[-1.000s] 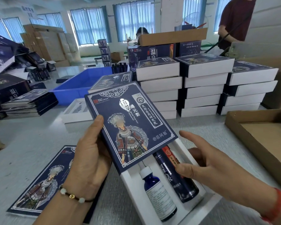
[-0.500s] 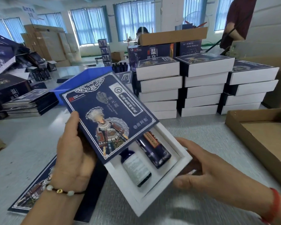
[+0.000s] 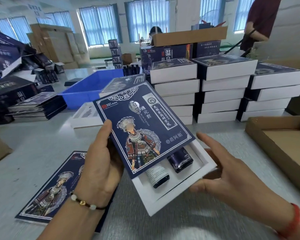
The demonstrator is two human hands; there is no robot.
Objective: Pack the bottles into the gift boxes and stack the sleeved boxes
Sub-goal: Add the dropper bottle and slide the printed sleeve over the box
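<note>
My left hand (image 3: 100, 163) grips the left edge of a dark blue printed sleeve (image 3: 140, 125) held above the table. A white box tray (image 3: 173, 196) sticks out of the sleeve's lower end. In it lie two bottles, a white-labelled one (image 3: 158, 175) and a dark blue one (image 3: 180, 160), each partly under the sleeve. My right hand (image 3: 227, 177) is at the tray's right side with fingers spread, its palm against the tray's lower right edge. Three stacks of sleeved boxes (image 3: 222, 90) stand behind.
Flat blue sleeves (image 3: 48, 187) lie on the table under my left arm. A blue plastic bin (image 3: 87, 89) and an open white tray (image 3: 87, 115) sit at the back left, and a shallow cardboard tray (image 3: 280, 144) at the right. A person (image 3: 261, 19) stands far right.
The sleeve has slid further over the tray, so less of both bottles shows. The box has turned and risen slightly, and my right hand has come up along its right side.
</note>
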